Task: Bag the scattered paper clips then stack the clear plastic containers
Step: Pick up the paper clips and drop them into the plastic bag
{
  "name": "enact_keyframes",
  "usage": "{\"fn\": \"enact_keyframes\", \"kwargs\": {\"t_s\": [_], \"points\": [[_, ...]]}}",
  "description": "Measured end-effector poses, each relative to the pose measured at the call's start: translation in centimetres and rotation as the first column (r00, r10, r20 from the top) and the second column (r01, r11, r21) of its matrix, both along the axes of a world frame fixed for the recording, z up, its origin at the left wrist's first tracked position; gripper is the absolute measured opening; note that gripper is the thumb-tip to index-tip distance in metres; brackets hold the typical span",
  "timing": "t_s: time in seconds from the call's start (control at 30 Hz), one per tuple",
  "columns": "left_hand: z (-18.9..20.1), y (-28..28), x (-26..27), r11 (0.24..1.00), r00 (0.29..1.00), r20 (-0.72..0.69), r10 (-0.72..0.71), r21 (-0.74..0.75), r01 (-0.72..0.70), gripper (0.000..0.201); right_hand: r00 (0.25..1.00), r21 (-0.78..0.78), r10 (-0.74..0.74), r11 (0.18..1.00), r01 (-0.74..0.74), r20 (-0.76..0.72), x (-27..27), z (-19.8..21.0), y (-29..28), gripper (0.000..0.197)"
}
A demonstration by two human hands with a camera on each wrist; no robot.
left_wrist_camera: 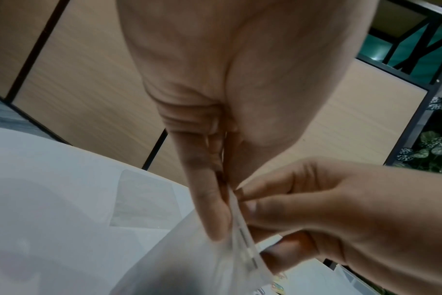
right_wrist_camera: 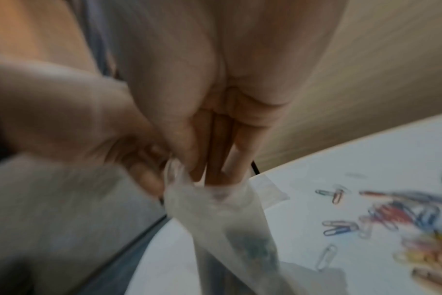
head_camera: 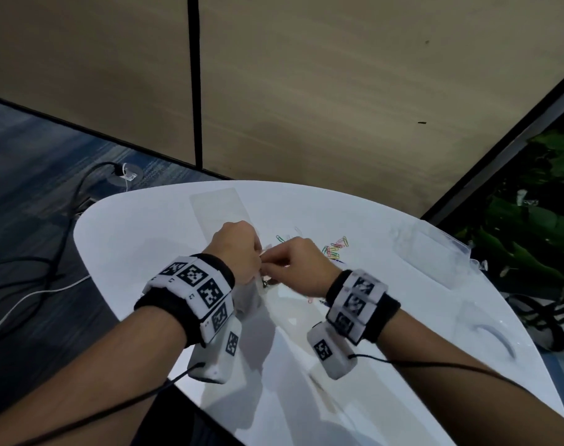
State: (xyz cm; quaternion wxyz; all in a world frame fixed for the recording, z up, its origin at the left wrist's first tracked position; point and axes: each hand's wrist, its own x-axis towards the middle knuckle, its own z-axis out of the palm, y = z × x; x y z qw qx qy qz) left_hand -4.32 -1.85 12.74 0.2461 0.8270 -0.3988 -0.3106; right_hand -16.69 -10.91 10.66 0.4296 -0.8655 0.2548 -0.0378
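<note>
- The clear plastic bag point(head_camera: 260, 286) hangs between the two hands above the middle of the white counter point(head_camera: 139, 226), its mouth held up at the fingers and its body drooping toward 6 o'clock; a few clips show dimly as a dark patch low inside it in the right wrist view.
- The left hand point(head_camera: 234, 249) has its grip closed on the top edge of the bag: in the left wrist view the thumb and forefinger pinch the strip along the mouth.
- The right hand point(head_camera: 295, 263) meets it from 3 o'clock, with its grip also closed on the bag's mouth; the right wrist view, though blurred, shows its fingers point(right_wrist_camera: 215, 159) reaching down to the rim of the opening while the thumb presses from the other side.
- The paper clips point(head_camera: 335, 247) lie loose on the counter just beyond the right hand, toward 1 o'clock of the bag: a small cluster in pink, yellow, green and blue, with a few strays toward 12 o'clock point(head_camera: 280, 238).
- One or two more clips point(head_camera: 311, 299) lie on the counter under the right wrist.
- A flat clear sheet or lid point(head_camera: 219, 209) lies at 11 o'clock of the hands, near the far edge of the counter.
- Clear plastic containers point(head_camera: 432, 252) sit at 3 o'clock, near the right rim of the counter; how many cannot be told.
- Another clear container point(head_camera: 486, 329) stands at 4 o'clock, close to the near right edge.
- Both wrists carry black bands with white marker blocks point(head_camera: 197, 284).
- Green plants point(head_camera: 538, 201) stand beyond the counter at 2 o'clock; cables point(head_camera: 65, 220) run across the floor at 9 o'clock.
</note>
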Motion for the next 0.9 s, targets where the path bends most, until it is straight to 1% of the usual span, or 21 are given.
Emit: {"fn": "enact_keyframes", "kwargs": {"t_s": [0.03,0.07,0.1,0.13,0.17,0.2,0.23,0.27,0.3,0.33,0.4,0.47,0.53,0.6,0.63,0.67,0.7,0.77,0.8,0.87,0.9], "points": [[0.1,0.2,0.1,1.0,1.0,0.007,0.003,-0.005,-0.003,0.018,0.998,0.189,-0.048,0.981,0.04,0.036,-0.1,0.3,-0.8,0.016],[0.2,0.4,0.4,1.0,1.0,0.018,0.005,-0.009,-0.005,0.019,0.99,0.338,-0.133,0.935,0.107,0.056,-0.4,0.5,-2.2,0.015],[0.2,0.6,0.8,1.0,1.0,0.026,0.008,-0.01,-0.008,0.019,0.969,0.409,-0.239,0.892,0.191,0.069,-0.8,0.2,-4.0,0.016],[0.1,0.9,1.1,1.0,1.0,0.026,0.01,-0.007,-0.01,0.019,0.941,0.382,-0.335,0.877,0.292,0.052,-1.2,-0.5,-6.1,0.016],[0.1,1.1,1.4,1.0,1.0,0.021,0.015,-0.004,-0.015,0.02,0.91,0.265,-0.414,0.878,0.399,0.002,-1.6,-1.6,-8.6,0.017],[0.1,1.3,1.8,1.0,1.0,0.013,0.023,-0.004,-0.023,0.019,0.88,0.014,-0.46,0.885,0.464,-0.116,-2.1,-2.9,-10.9,0.022],[0.0,1.4,2.1,1.0,1.0,0.005,0.031,-0.005,-0.031,0.019,0.825,-0.215,-0.494,0.868,0.448,-0.275,-2.6,-4.2,-12.6,0.034],[0.0,1.5,2.3,0.999,0.999,0.002,0.036,-0.01,-0.036,0.019,0.745,-0.353,-0.53,0.842,0.408,-0.404,-3.1,-5.8,-14.3,0.046],[-0.1,1.5,2.5,0.999,0.999,0.002,0.037,-0.014,-0.037,0.02,0.691,-0.412,-0.525,0.843,0.345,-0.496,-3.5,-7.1,-15.3,0.052],[-0.1,1.4,2.7,0.999,0.999,0.006,0.034,-0.015,-0.034,0.02,0.657,-0.432,-0.519,0.847,0.309,-0.547,-3.6,-8.2,-15.7,0.052],[-0.2,1.3,2.8,1.0,0.999,0.019,0.029,-0.011,-0.029,0.021,0.633,-0.499,-0.518,0.835,0.23,-0.575,-2.7,-10.1,-15.8,0.05],[-0.3,1.2,2.9,0.999,0.999,0.032,0.031,-0.012,-0.031,0.022,0.651,-0.558,-0.485,0.822,0.113,-0.584,-0.5,-10.9,-14.9,0.05],[-0.4,1.1,3.0,0.999,0.998,0.041,0.037,-0.011,-0.036,0.022,0.709,-0.551,-0.411,0.834,0.038,-0.573,1.8,-11.2,-14.1,0.047],[-0.5,1.0,3.1,0.999,0.998,0.045,0.04,-0.01,-0.04,0.021,0.762,-0.559,-0.284,0.82,-0.12,-0.581,3.6,-11.8,-12.9,0.047],[-0.5,1.1,3.1,0.999,0.998,0.046,0.04,-0.011,-0.039,0.021,0.786,-0.568,-0.215,0.798,-0.201,-0.579,4.1,-11.8,-11.9,0.05],[-0.6,1.0,3.1,0.999,0.998,0.046,0.039,-0.013,-0.038,0.021,0.81,-0.54,-0.164,0.815,-0.209,-0.562,4.3,-12.3,-11.1,0.052],[-0.6,1.0,3.0,0.999,0.998,0.046,0.038,-0.015,-0.038,0.02,0.821,-0.532,-0.12,0.811,-0.242,-0.558,4.0,-12.7,-10.4,0.054],[-0.5,1.0,2.9,0.999,0.998,0.047,0.032,-0.014,-0.032,0.02,0.815,-0.535,-0.039,0.772,-0.343,-0.579,3.0,-12.8,-9.3,0.06],[-0.5,1.0,2.9,1.0,0.998,0.049,0.029,-0.013,-0.029,0.02,0.803,-0.53,-0.01,0.756,-0.384,-0.596,2.2,-13.2,-9.3,0.068],[-0.5,1.0,2.9,1.0,0.998,0.048,0.027,-0.012,-0.026,0.02,0.758,-0.525,-0.007,0.726,-0.444,-0.652,0.3,-12.9,-9.4,0.084],[-0.5,1.1,3.0,1.0,0.998,0.049,0.026,-0.012,-0.025,0.02,0.747,-0.528,-0.013,0.716,-0.457,-0.665,-0.5,-12.7,-9.3,0.086]]}}
